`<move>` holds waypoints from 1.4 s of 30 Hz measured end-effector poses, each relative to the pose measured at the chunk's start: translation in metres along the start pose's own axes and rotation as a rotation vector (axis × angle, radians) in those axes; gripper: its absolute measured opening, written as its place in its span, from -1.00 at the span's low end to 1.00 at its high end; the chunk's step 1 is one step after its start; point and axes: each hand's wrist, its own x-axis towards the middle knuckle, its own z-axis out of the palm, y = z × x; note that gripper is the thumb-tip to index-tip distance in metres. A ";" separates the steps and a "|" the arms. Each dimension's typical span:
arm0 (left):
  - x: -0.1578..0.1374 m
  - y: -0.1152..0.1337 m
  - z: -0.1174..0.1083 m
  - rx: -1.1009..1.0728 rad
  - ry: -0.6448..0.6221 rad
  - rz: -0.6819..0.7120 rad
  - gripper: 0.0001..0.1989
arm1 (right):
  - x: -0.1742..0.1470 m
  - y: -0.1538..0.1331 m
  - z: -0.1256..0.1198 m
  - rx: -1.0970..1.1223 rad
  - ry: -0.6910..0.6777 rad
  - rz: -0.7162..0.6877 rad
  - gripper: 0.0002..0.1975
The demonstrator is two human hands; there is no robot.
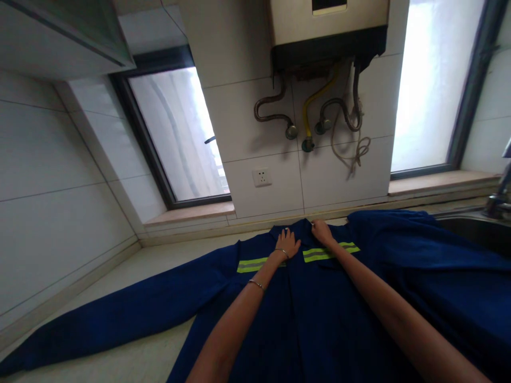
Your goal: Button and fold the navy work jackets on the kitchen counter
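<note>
A dark blue work jacket (295, 308) with yellow-green reflective strips across the chest lies spread, front up, on the counter. Its left-side sleeve reaches out toward the lower left corner of the view. The other sleeve is bunched toward the sink. My left hand (287, 244) rests with fingers spread on the jacket just below the collar, bracelets on its wrist. At the collar's right point, my right hand (320, 232) has its fingers closed on the collar edge.
A pale countertop (167, 351) runs along the tiled wall. The sink (471, 223) with a faucet (497, 205) sits at the right, close to the jacket. A water heater (329, 32) with hoses hangs above a wall socket (262, 177). Windows flank it.
</note>
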 end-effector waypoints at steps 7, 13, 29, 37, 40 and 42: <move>-0.009 0.013 0.013 -0.087 -0.178 -0.109 -0.20 | -0.001 0.001 0.026 -0.085 -0.219 -0.087 -0.42; -0.020 0.016 0.009 -0.077 -0.108 -0.091 -0.31 | 0.003 0.006 0.028 -0.127 -0.258 -0.072 -0.38; -0.025 0.007 0.018 -0.041 -0.083 -0.247 -0.25 | -0.028 -0.030 0.033 -0.102 -0.217 0.052 -0.28; -0.058 -0.041 -0.054 -0.073 0.074 -0.319 -0.51 | -0.040 -0.018 -0.019 -0.071 -0.236 -0.034 -0.38; -0.120 -0.098 -0.094 -0.014 0.087 -0.429 -0.53 | -0.062 0.002 -0.051 -0.090 -0.221 -0.108 -0.40; -0.172 -0.142 -0.114 0.032 0.074 -0.554 -0.51 | -0.082 0.018 -0.068 -0.112 -0.227 -0.122 -0.39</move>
